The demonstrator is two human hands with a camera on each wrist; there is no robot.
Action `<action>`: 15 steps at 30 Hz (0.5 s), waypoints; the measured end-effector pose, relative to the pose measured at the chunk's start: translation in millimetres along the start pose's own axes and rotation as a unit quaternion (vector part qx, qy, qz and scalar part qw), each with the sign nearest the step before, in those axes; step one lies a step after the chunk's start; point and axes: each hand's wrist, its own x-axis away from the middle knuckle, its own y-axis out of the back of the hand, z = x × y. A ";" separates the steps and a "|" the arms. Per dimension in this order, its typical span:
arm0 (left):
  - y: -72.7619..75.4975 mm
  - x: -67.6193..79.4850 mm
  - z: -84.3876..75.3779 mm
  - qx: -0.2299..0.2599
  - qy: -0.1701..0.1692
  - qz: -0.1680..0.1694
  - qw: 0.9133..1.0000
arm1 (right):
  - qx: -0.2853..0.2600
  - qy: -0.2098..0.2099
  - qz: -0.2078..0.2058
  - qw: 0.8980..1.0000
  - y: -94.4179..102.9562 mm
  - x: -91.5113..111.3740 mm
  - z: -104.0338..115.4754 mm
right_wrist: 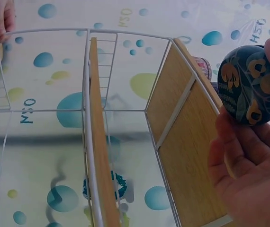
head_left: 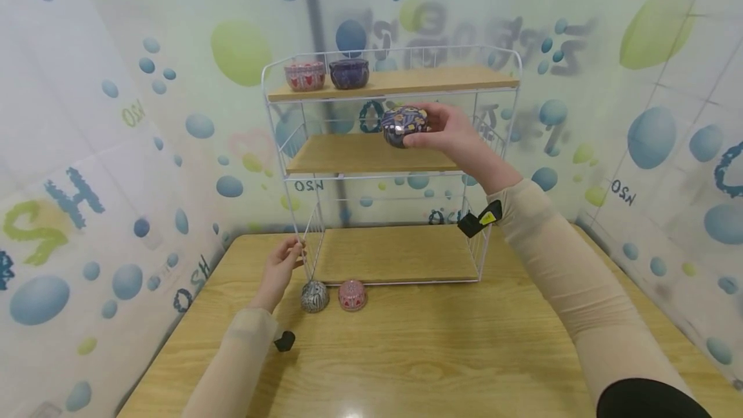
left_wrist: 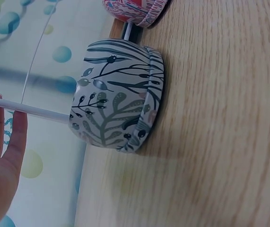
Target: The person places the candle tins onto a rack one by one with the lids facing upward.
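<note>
My right hand [head_left: 449, 134] grips a dark blue round tin [head_left: 404, 126] with yellow flowers, thumb on one side and fingers on the other. It holds the tin in front of the rack, just below the top shelf's level. In the right wrist view the floral tin [right_wrist: 253, 85] is near the top shelf board. With its fingertips, my left hand [head_left: 281, 271] holds the front left post of the white wire shelf rack [head_left: 380, 176]. Beside that hand, a black-and-white leaf-patterned tin [head_left: 315, 297] stands on the table, with a pink patterned tin [head_left: 352, 295] to its right.
On the top shelf [head_left: 429, 80], a red-and-white tin [head_left: 305, 76] and a dark blue tin [head_left: 349, 74] stand side by side at the left. Below are a middle shelf [head_left: 348, 155] and a bottom shelf [head_left: 395, 253]. The rack stands on a wooden table [head_left: 406, 353] before a patterned curtain.
</note>
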 end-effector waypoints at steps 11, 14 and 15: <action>0.7 -3.7 8.6 -0.004 -0.005 -0.006 1.000 | 0.006 -0.004 -0.012 1.000 3.4 -7.3 18.0; 0.6 -3.3 8.2 -0.008 -0.005 -0.003 1.000 | 0.007 -0.005 -0.013 1.000 3.9 -9.9 19.2; 0.7 -3.0 8.1 -0.011 -0.004 -0.002 1.000 | 0.009 -0.007 -0.014 1.000 3.9 -10.8 19.3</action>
